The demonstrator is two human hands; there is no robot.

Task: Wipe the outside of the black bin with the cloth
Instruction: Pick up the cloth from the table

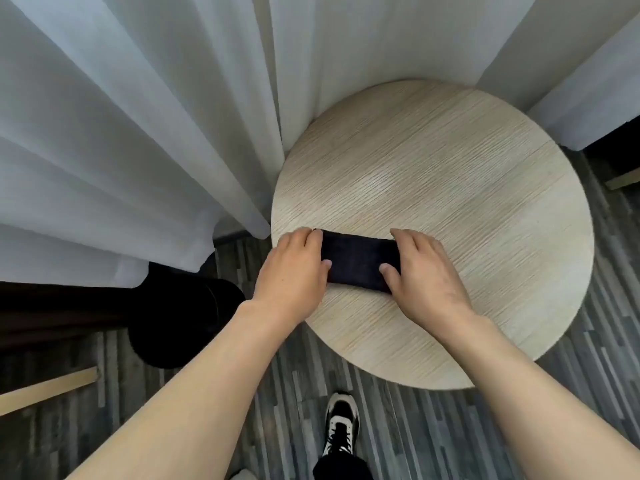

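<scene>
On round wooden table [450, 174], near edge: dark folded cloth [358, 261], left hand [294, 268] and right hand [424, 275] clamped on its ends, palms down, thumbs tucked on top. Left of table, on floor beside curtain [121, 133]: black bin [180, 323], untouched.

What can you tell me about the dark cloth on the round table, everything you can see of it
The cloth is very dark, black or deep navy, folded into a flat rectangular strip with a faint crease down its middle. It looks like soft woven fabric. It lies flat on the near left part of the pale wooden table. The left hand covers its left end and the right hand its right end, thumbs resting on top, so both ends are partly hidden.
</scene>
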